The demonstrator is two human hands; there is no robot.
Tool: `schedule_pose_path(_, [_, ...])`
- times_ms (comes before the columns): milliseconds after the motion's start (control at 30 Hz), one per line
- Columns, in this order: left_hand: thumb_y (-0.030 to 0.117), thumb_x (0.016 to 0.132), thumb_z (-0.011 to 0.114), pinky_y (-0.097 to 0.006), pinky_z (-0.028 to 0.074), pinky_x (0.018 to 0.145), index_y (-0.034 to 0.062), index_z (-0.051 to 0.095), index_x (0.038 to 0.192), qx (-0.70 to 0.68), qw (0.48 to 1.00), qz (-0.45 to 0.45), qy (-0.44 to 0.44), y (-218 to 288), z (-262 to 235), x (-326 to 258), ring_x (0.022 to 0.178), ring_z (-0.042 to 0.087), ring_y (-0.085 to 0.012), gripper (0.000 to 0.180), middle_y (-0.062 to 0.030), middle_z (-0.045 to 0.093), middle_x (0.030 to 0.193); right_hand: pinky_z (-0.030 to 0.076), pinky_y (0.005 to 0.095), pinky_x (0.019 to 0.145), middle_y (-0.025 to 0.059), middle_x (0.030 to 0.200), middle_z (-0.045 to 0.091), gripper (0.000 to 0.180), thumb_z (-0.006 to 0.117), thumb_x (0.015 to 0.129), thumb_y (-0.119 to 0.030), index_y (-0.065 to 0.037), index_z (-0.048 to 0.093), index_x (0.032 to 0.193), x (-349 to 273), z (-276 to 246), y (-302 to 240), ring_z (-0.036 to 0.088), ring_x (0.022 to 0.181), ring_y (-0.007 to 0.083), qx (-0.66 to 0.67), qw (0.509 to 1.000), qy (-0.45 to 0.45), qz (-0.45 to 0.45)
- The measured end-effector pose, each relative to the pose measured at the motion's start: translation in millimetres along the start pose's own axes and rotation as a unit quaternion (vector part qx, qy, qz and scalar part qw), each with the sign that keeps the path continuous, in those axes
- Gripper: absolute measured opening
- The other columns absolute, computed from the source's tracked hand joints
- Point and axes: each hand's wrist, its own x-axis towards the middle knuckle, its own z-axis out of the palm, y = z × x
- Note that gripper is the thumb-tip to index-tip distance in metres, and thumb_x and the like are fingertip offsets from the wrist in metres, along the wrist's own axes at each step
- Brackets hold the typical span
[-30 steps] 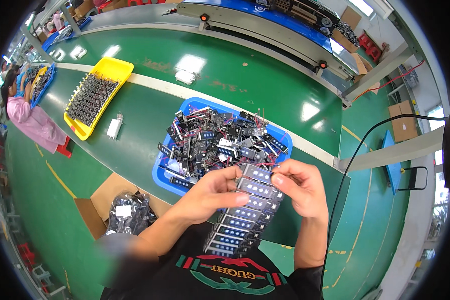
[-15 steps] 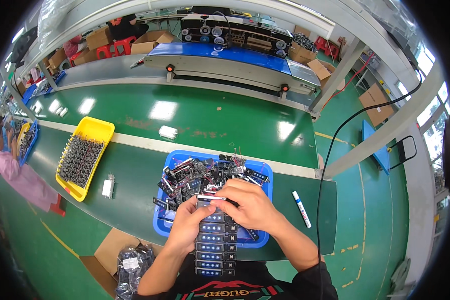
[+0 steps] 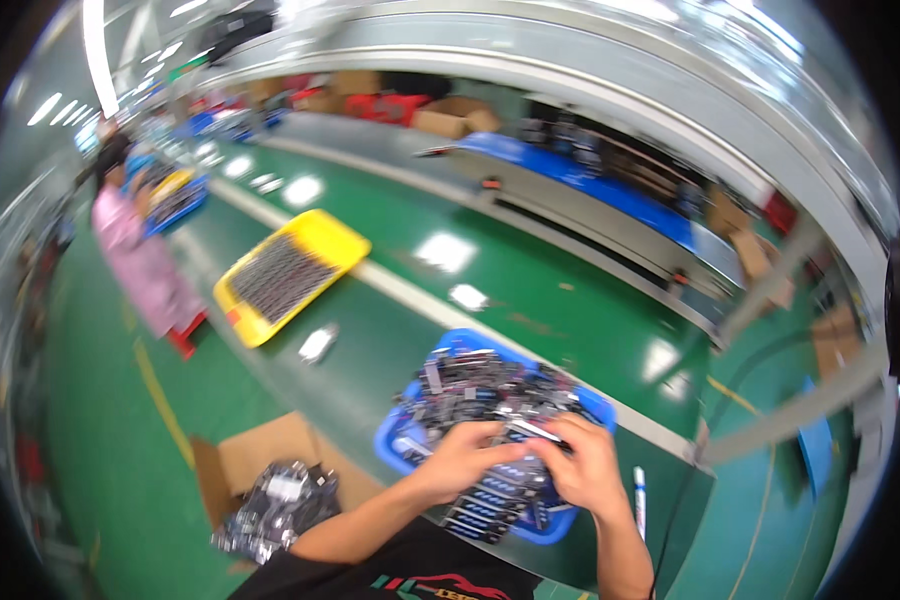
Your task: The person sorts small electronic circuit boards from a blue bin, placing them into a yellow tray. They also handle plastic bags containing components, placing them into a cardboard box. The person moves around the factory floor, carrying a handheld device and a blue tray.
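Observation:
Over the blue tray (image 3: pixel 395 455), my two hands meet at a column of black rectangular modules with rows of light marks (image 3: pixel 492 503). My left hand (image 3: pixel 467 460) is closed on the column's upper left side. My right hand (image 3: pixel 587 462) is closed at its upper right end, on a module with a pale edge (image 3: pixel 535 430). Both thumbs point toward each other. Behind and beneath my hands, the tray holds a heap of loose black and grey modules with wires (image 3: pixel 470 385). Motion blur smears the finer detail.
A yellow tray (image 3: pixel 345 240) holds rows of small dark parts. A small whitish part (image 3: pixel 318 343) lies nearby. Right of the blue tray is a white marker (image 3: pixel 640 500). Lower left, a cardboard box (image 3: pixel 255 445) contains bagged parts (image 3: pixel 282 505). A person in pink (image 3: pixel 140 255) sits far left.
My view has swung left and tilted, so the trays and bench appear farther right. Both hands stay on the module column, which now slants.

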Motion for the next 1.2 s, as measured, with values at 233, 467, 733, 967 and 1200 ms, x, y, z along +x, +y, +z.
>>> schedule_pose_path(233, [0.008,0.09,0.063,-0.024,0.048,0.078,0.0032,0.059,0.098,-0.005,1.0,0.012,-0.001,-10,-9,-7,0.087,0.058,-0.0071,0.01,-0.0003,0.062,0.092,0.045,0.0356,0.061,0.0148,0.075,0.062,0.013,0.069,0.079,-0.006,0.005,0.064,0.085,-3,10,7,0.058,0.066,0.0299,0.01,0.993,0.081,0.086])
schedule_pose_path(467, [0.01,0.089,0.063,-0.022,0.043,0.066,0.0032,0.059,0.099,0.002,0.994,0.067,0.087,-7,-22,-28,0.078,0.056,-0.005,0.013,0.0002,0.063,0.085,0.041,0.0429,0.082,0.0155,0.088,0.058,0.027,0.073,0.076,-0.019,0.001,0.065,0.092,10,4,13,0.05,0.09,0.0356,-0.251,0.967,-0.021,0.027])
schedule_pose_path(733, [0.017,0.088,0.067,-0.029,0.04,0.086,0.0035,0.061,0.101,0.122,0.959,0.211,0.146,-16,-34,-46,0.095,0.05,-0.0112,0.02,-0.0011,0.058,0.097,0.046,0.0442,0.073,0.0152,0.094,0.059,0.028,0.068,0.085,-0.017,-0.008,0.067,0.111,1,14,2,0.056,0.081,0.0334,-0.37,0.919,0.055,-0.127])
schedule_pose_path(967, [0.021,0.086,0.067,-0.031,0.039,0.076,0.0026,0.059,0.097,0.145,0.939,0.22,0.221,-29,-19,-83,0.086,0.047,-0.0123,0.023,-0.0019,0.053,0.086,0.044,0.0448,0.08,0.0168,0.105,0.059,0.034,0.06,0.09,-0.022,-0.012,0.064,0.123,-18,22,6,0.055,0.093,0.0348,-0.369,0.903,-0.024,-0.218])
schedule_pose_path(1200, [0.021,0.082,0.069,-0.034,0.043,0.083,0.0032,0.061,0.099,0.222,0.904,0.275,0.242,-42,-5,-95,0.092,0.053,-0.021,0.026,-0.0094,0.058,0.094,0.045,0.043,0.081,0.0169,0.105,0.062,0.031,0.061,0.092,-0.021,-0.001,0.064,0.116,-39,20,-33,0.057,0.091,0.0343,-0.194,0.946,-0.045,-0.257])
